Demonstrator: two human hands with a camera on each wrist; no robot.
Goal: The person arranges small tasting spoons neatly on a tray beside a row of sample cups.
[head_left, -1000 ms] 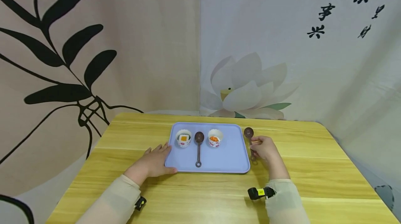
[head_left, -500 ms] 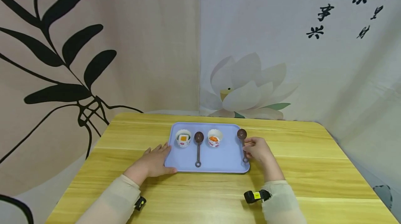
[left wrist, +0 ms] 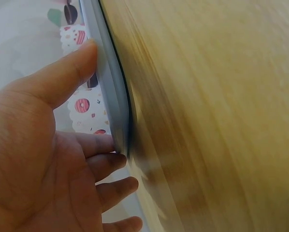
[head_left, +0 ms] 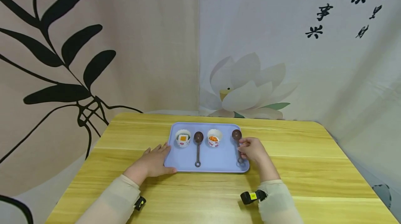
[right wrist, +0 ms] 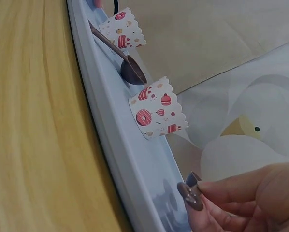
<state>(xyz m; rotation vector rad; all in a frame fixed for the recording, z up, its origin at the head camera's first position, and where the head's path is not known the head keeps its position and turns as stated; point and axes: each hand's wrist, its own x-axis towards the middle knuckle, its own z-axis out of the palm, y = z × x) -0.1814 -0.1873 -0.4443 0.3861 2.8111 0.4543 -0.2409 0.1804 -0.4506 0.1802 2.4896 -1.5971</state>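
A lavender tray (head_left: pixel 219 165) lies on the wooden table. My left hand (head_left: pixel 153 163) rests at its left side, fingers extended along the edge and thumb at the near corner. Between fingers and thumb my right hand (head_left: pixel 255 151) pinches the handle of a brown spoon (head_left: pixel 236 135), which is over the tray's right end, round bowl pointing away. A second brown spoon (head_left: pixel 198 137) lies on the tray between two printed paper cups. The left cup (head_left: pixel 183 144) holds a white and yellow piece; orange pieces fill the right cup (head_left: pixel 214 144).
Wooden tabletop (head_left: pixel 200 199) surrounds the tray on all sides. A printed curtain (head_left: pixel 156 43) with leaves, a lotus and characters hangs behind the table. Each wrist wears a black camera (head_left: pixel 253 197).
My right hand has carried its spoon leftward, from the table beside the tray to over the tray's right end. My left hand has stayed at the left edge.
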